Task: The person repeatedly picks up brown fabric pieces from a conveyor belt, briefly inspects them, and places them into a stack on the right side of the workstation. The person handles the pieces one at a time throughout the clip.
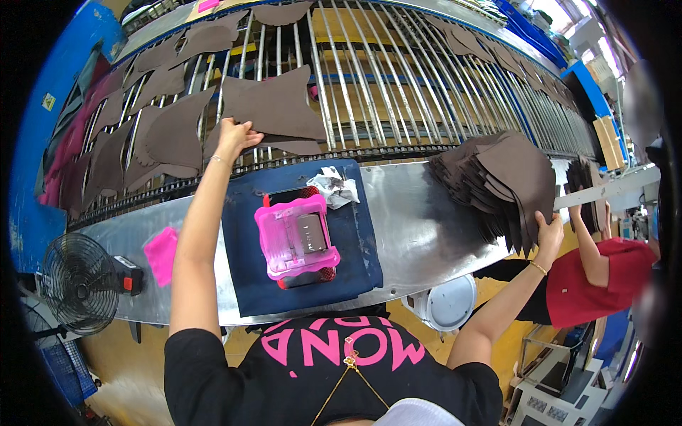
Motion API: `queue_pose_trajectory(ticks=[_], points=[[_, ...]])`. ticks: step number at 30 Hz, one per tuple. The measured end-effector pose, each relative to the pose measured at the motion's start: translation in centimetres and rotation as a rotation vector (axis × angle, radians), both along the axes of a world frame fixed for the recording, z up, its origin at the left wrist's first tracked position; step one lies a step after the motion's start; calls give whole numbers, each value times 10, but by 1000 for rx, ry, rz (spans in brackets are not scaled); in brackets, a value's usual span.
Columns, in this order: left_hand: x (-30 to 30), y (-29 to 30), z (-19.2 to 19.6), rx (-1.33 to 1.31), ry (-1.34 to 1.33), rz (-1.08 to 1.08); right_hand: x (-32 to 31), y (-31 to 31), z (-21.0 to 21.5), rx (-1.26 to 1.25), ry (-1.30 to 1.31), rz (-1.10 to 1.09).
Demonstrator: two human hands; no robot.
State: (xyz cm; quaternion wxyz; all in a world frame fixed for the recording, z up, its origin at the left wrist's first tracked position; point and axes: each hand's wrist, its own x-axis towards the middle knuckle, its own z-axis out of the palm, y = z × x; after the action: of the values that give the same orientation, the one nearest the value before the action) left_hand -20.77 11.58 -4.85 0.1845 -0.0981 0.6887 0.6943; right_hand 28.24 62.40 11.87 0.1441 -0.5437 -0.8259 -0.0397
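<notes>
My left hand (240, 136) reaches far forward and pinches the near edge of a brown flat cut piece (273, 106), which lies on the metal rods of a conveyor. Part of another brown piece shows under it. At the right, my right hand (547, 238) is closed round the lower edge of a brown piece at the side of a thick, fanned stack of brown pieces (490, 177). The stack rests on the steel table and overhangs its front edge. How many pieces the right fingers hold cannot be made out.
Between my arms, a pink plastic tray (295, 266) and a crumpled white wrapper (332, 188) sit on a dark blue mat (245, 284). A pink cloth (162, 255) and a black fan (79, 282) are left. A co-worker in red (604, 284) stands right, beside a white bucket (451, 302).
</notes>
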Motion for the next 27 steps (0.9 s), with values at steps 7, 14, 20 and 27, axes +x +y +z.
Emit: queue_pose_trajectory(ticks=[7, 14, 20, 27], points=[[39, -13, 82, -189, 370, -220, -22, -98, 91, 239, 574, 393], [174, 41, 207, 459, 374, -340, -133, -229, 66, -627, 1098, 720], [173, -75, 216, 6, 646, -265, -175, -269, 7, -826, 872, 1280], [221, -171, 231, -313, 754, -106, -192, -332, -7, -799, 729, 1501]])
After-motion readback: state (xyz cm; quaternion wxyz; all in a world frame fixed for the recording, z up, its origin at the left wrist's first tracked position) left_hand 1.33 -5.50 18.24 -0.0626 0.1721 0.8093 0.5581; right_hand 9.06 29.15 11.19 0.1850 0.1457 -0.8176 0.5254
